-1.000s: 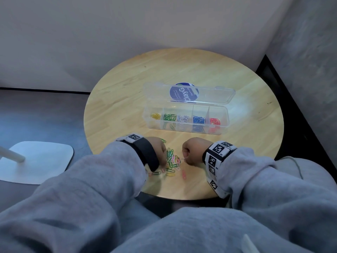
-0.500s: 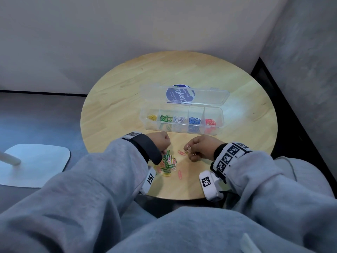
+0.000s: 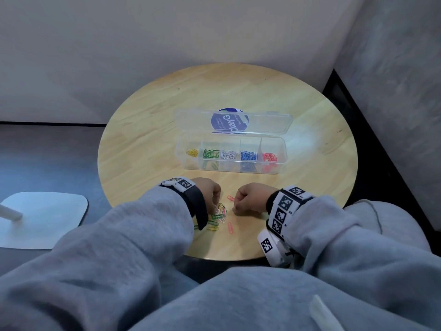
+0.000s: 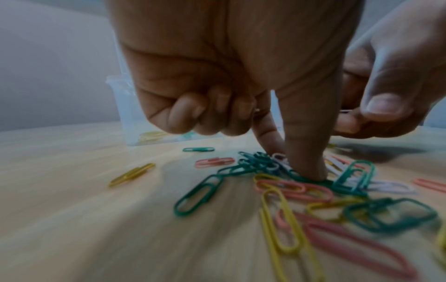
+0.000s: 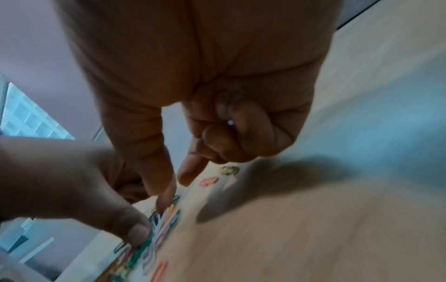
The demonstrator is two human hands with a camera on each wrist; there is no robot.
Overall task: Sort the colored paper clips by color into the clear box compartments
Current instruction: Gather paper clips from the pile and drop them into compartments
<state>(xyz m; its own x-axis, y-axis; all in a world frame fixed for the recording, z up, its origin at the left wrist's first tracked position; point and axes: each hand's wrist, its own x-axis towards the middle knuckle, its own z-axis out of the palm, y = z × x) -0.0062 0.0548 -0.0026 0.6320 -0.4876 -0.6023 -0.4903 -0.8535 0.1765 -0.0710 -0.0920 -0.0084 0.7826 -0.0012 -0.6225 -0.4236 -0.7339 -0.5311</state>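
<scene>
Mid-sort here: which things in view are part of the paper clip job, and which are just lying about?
Job:
loose clip pile
clear box, five colour-sorted compartments
open lid
left hand, fingertips in pile
right hand

Lying about:
round table
white stand base

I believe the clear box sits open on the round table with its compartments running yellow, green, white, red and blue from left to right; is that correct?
Not quite: the last two are swapped. In the head view the clear box sits open on the round table, and its compartments run yellow, green, white, blue, then red at the right end.
</scene>
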